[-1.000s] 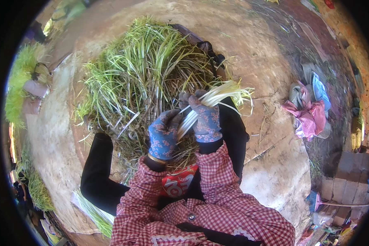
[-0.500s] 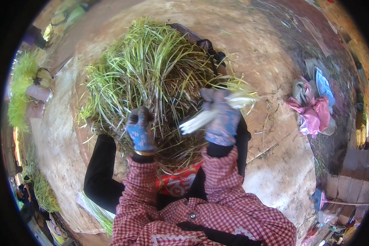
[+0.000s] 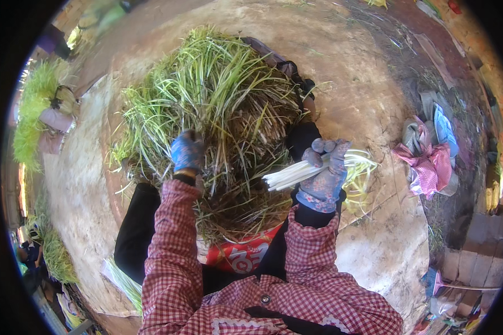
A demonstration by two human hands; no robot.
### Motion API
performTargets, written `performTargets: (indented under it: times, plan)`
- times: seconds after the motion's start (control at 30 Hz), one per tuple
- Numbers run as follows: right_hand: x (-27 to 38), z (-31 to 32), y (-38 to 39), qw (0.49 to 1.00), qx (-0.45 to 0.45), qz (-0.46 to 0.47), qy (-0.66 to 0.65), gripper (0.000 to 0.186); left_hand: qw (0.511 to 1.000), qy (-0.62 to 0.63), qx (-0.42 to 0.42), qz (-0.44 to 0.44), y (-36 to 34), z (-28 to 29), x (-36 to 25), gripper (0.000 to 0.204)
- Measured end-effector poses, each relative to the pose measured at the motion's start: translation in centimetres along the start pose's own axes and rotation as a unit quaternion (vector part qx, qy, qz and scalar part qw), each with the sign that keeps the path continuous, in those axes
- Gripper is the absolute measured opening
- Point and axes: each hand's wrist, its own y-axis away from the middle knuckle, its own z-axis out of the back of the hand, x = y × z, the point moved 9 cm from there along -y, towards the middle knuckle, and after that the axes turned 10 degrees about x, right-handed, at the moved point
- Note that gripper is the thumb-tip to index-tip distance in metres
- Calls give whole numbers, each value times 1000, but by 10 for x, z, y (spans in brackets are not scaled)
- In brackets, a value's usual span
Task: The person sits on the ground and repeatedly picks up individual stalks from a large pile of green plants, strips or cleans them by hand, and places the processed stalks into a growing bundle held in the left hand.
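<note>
A large heap of long green-leaved, white-stemmed stalks (image 3: 207, 84) lies in front of me, its roots and dry matter towards my lap. My right hand (image 3: 323, 181), in a blue patterned glove, is closed round a bundle of white stalks (image 3: 285, 176). The cut-looking white ends point left, and pale green leaves trail out to the right. My left hand (image 3: 188, 152), gloved alike, is at the near left face of the heap. Its fingers are curled in against the stalks; what they grip is hidden.
My bent legs flank the heap, with a red printed sack (image 3: 243, 251) between them. Pale sheeting (image 3: 78, 206) covers the ground. A pile of cloths (image 3: 430, 156) lies to the right. More green bunches (image 3: 33, 117) stand at left, and others (image 3: 123, 282) lie by my left knee.
My right hand has moved right and nearer to me with the white bundle, away from the heap. My left hand has moved slightly farther forward, against the stalks.
</note>
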Motion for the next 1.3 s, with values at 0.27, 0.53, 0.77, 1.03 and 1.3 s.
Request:
performTargets:
  times: [0.27, 0.53, 0.77, 1.03, 1.3]
  plan:
    - [-35, 1, 8, 998, -31, -48, 19, 18, 822, 562, -88, -28, 97, 79, -10, 12]
    - [-47, -7, 15, 992, -37, -102, 60, 18, 801, 596, -14, -47, 119, 43, -34, 15]
    - [-99, 6, 37, 914, -75, -325, 233, 19, 759, 648, 53, 21, 132, -13, -36, 19]
    - [-102, 20, 34, 894, -85, -335, 285, 26, 827, 552, -3, -104, 134, -8, -54, 16]
    - [-106, 21, 32, 884, -48, -323, 334, 27, 836, 541, 75, -54, 137, -17, -74, 20]
